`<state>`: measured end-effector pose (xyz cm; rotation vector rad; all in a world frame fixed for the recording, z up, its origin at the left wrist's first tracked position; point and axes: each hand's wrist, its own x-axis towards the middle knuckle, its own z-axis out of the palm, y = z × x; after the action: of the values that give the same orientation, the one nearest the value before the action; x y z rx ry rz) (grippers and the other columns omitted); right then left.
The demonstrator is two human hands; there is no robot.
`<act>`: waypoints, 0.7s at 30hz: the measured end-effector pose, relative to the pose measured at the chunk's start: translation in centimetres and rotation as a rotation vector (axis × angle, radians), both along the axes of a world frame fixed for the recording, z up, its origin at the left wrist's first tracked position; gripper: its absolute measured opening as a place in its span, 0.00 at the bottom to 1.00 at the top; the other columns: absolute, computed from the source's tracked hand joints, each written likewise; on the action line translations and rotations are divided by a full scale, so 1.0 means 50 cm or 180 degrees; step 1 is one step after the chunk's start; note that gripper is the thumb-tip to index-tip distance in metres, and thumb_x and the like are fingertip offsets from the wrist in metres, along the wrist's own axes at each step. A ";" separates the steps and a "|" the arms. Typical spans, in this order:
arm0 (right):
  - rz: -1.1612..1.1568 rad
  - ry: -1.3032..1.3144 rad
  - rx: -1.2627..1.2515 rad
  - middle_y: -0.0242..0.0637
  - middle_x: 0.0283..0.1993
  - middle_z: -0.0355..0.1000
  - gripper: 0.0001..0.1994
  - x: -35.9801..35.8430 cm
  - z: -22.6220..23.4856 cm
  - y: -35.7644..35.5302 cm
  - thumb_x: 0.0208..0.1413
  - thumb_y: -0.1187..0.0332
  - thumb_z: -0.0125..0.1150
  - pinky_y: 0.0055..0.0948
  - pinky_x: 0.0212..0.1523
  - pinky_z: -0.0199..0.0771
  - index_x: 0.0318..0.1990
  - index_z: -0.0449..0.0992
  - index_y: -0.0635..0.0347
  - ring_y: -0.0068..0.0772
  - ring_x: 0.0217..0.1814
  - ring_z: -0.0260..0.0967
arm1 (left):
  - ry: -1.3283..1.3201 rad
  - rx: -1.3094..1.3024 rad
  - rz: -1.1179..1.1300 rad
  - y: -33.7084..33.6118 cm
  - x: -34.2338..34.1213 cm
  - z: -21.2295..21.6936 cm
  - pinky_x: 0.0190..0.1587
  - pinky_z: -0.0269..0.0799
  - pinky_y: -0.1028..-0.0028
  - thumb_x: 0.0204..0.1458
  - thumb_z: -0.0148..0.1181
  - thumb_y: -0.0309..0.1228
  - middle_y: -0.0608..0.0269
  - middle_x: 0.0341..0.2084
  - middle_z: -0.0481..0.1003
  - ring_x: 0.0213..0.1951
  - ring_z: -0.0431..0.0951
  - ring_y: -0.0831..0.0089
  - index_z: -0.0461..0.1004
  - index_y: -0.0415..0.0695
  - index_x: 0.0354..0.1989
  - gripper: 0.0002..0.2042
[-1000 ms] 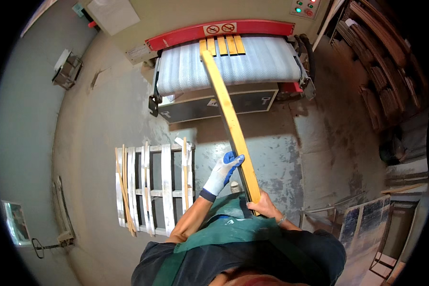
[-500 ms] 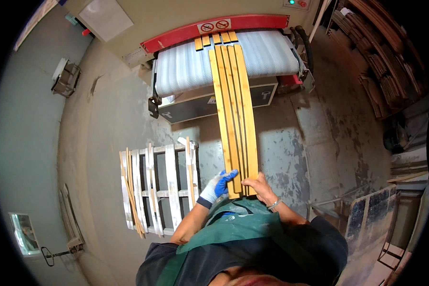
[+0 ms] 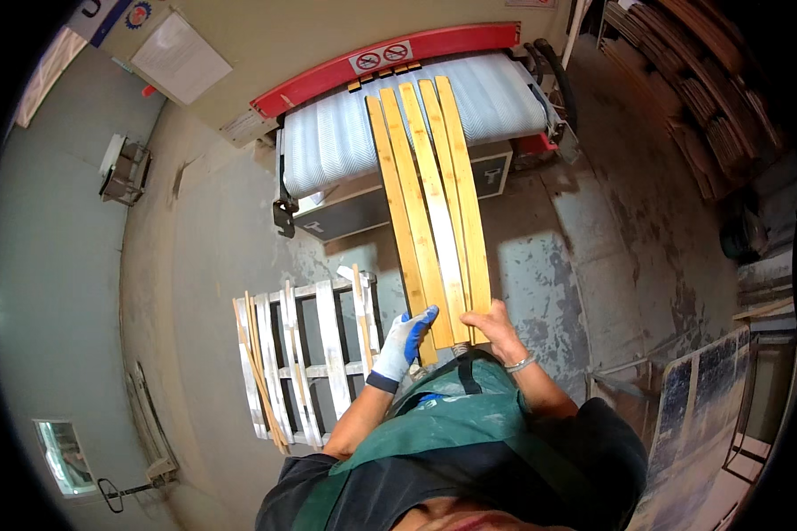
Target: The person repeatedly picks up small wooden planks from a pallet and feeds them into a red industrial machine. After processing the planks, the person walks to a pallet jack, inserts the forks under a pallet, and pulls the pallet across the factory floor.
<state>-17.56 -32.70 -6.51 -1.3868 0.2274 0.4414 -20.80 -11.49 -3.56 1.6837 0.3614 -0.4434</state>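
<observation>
To our left a pale wooden pallet [image 3: 314, 354] lies on the concrete floor [image 3: 204, 265], and just right of it our gloved left hand [image 3: 403, 341] rests flat, fingers spread open, against the near ends of four long yellow wooden slats [image 3: 434, 208]. Their far ends lie on the machine's ribbed conveyor belt [image 3: 328, 146]. Our bare right hand [image 3: 496, 323] curls loosely over the right slats' ends; with so light a hold, uneven pressure could fan them out or drop one.
</observation>
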 end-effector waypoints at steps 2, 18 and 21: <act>0.0113 0.0074 0.0126 0.35 0.39 0.78 0.15 0.022 0.016 -0.020 0.48 0.75 0.66 0.27 0.39 0.76 0.45 0.78 0.70 0.25 0.38 0.75 | -0.0130 -0.0002 -0.0245 0.008 0.011 0.004 0.45 0.68 0.73 0.64 0.53 0.35 0.56 0.40 0.78 0.41 0.76 0.74 0.76 0.38 0.54 0.17; 0.0670 0.0456 0.1138 0.43 0.49 0.77 0.23 0.216 -0.006 -0.084 0.50 0.76 0.69 0.30 0.50 0.79 0.55 0.72 0.71 0.32 0.47 0.78 | 0.0493 -0.3043 0.1075 0.076 0.166 -0.095 0.58 0.74 0.57 0.62 0.55 0.35 0.53 0.54 0.76 0.54 0.77 0.59 0.72 0.39 0.58 0.18; 0.0690 0.0475 0.1288 0.45 0.50 0.77 0.21 0.245 -0.017 -0.090 0.51 0.77 0.66 0.31 0.51 0.79 0.54 0.73 0.73 0.34 0.49 0.78 | 0.0479 -0.3165 0.1086 0.078 0.198 -0.118 0.57 0.75 0.57 0.61 0.56 0.35 0.54 0.53 0.76 0.53 0.78 0.58 0.73 0.40 0.56 0.18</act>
<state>-5.30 -37.20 -7.36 -0.9847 0.1006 0.7303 -10.88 -7.57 -9.46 0.6094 0.4310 -0.3957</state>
